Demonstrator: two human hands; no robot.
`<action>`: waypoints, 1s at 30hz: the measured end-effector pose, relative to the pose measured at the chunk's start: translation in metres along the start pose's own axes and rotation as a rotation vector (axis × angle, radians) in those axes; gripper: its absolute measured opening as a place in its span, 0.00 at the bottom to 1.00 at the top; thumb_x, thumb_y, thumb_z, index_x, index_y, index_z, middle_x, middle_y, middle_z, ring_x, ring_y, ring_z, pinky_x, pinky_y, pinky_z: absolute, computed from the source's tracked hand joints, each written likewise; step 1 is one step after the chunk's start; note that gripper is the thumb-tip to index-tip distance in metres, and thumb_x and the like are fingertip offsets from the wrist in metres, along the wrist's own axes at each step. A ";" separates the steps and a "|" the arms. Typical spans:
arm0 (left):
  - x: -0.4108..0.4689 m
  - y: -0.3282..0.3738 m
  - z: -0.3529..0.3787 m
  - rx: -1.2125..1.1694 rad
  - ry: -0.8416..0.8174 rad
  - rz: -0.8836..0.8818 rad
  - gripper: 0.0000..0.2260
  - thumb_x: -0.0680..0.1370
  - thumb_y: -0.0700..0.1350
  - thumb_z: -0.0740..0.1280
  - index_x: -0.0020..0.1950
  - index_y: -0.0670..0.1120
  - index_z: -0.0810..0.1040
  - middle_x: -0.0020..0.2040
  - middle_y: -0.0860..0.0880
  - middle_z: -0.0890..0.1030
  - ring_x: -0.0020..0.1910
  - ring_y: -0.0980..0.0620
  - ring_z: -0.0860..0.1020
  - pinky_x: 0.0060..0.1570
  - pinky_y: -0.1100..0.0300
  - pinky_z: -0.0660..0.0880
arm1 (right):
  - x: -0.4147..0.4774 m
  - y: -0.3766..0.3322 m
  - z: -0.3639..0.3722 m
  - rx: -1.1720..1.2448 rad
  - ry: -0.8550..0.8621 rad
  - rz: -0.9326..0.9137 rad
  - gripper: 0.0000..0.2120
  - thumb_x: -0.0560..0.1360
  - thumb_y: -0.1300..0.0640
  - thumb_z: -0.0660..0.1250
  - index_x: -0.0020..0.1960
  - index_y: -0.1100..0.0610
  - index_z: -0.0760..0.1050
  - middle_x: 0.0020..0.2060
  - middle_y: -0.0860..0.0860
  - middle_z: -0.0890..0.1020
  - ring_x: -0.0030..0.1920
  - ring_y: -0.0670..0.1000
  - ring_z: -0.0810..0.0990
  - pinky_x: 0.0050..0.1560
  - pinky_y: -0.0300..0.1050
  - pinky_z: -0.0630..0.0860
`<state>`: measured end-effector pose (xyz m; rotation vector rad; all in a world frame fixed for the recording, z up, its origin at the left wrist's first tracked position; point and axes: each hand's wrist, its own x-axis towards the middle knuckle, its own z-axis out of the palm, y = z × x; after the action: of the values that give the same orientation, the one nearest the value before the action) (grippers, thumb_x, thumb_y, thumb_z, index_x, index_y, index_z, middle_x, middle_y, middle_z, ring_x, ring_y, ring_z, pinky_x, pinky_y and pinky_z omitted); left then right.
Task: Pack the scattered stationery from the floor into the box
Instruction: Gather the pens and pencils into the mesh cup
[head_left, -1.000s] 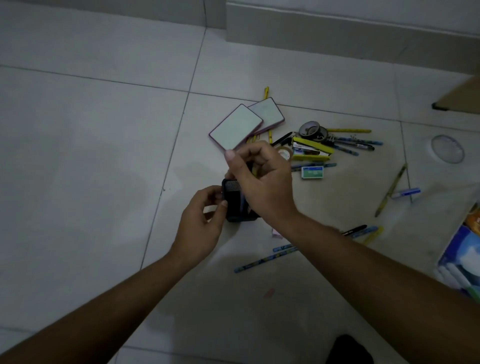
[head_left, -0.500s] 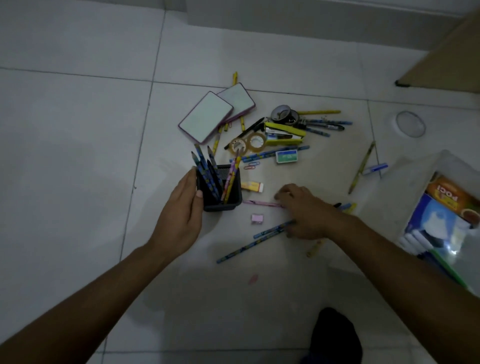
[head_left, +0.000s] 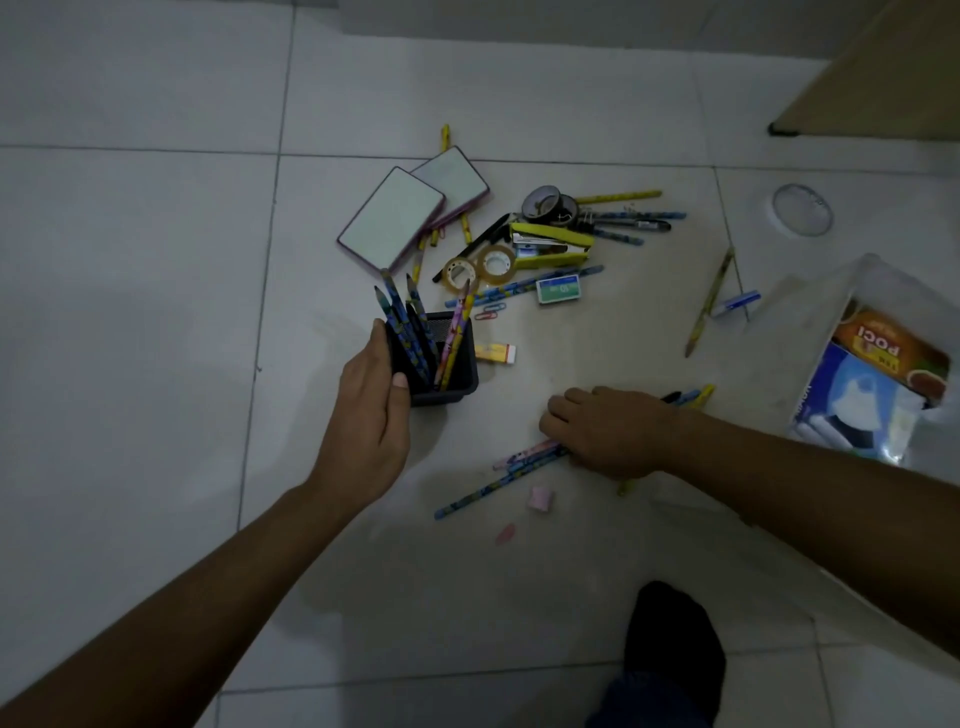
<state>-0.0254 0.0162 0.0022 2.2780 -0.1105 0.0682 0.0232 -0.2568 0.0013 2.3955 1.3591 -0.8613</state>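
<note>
My left hand (head_left: 371, 410) grips the left side of a black pencil cup (head_left: 447, 371) that stands on the floor and holds several pencils. My right hand (head_left: 605, 428) lies palm down on a bunch of pencils (head_left: 524, 457) on the tile, fingers curled over them. A blue pencil (head_left: 488, 493) and a pink eraser (head_left: 540, 498) lie just below that hand. Farther back lie two tape rolls (head_left: 480, 266), a yellow stapler (head_left: 553, 244), a green staple box (head_left: 560, 289) and a yellow eraser (head_left: 496, 353). The clear plastic box (head_left: 883, 291) sits at the right.
Two small whiteboards (head_left: 392, 221) lie at the back of the pile. More pens and black tape rolls (head_left: 548, 202) lie beyond the stapler. A lone pencil (head_left: 709, 301) and a blue-white item (head_left: 735, 304) lie near the box. My dark foot (head_left: 670, 649) is at the bottom.
My right hand left the cup and dropped to the floor pencils at the right, drawing them together. The left hand stays on the cup, which now stands on the floor.
</note>
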 end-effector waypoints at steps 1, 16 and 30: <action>0.000 0.000 0.001 0.003 -0.001 0.006 0.24 0.82 0.44 0.50 0.78 0.40 0.49 0.72 0.53 0.60 0.65 0.59 0.62 0.66 0.75 0.53 | 0.001 0.000 0.000 -0.012 0.005 -0.019 0.16 0.81 0.54 0.56 0.67 0.56 0.63 0.66 0.57 0.68 0.61 0.56 0.69 0.56 0.51 0.70; -0.007 -0.004 -0.005 0.065 -0.062 0.009 0.34 0.79 0.55 0.57 0.78 0.45 0.43 0.71 0.47 0.65 0.65 0.55 0.62 0.64 0.59 0.62 | 0.015 0.004 -0.003 0.160 0.063 0.031 0.14 0.81 0.53 0.55 0.63 0.59 0.67 0.59 0.58 0.70 0.45 0.56 0.74 0.42 0.50 0.70; 0.008 -0.006 -0.009 0.106 -0.065 0.058 0.37 0.77 0.54 0.66 0.77 0.39 0.51 0.73 0.44 0.65 0.70 0.50 0.65 0.69 0.53 0.67 | -0.009 -0.006 -0.160 1.738 1.193 0.076 0.11 0.78 0.68 0.51 0.41 0.56 0.67 0.28 0.56 0.61 0.23 0.50 0.56 0.22 0.36 0.56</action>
<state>-0.0171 0.0269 0.0045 2.3840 -0.2115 0.0312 0.0733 -0.1823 0.1338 4.7854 0.4016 -0.5234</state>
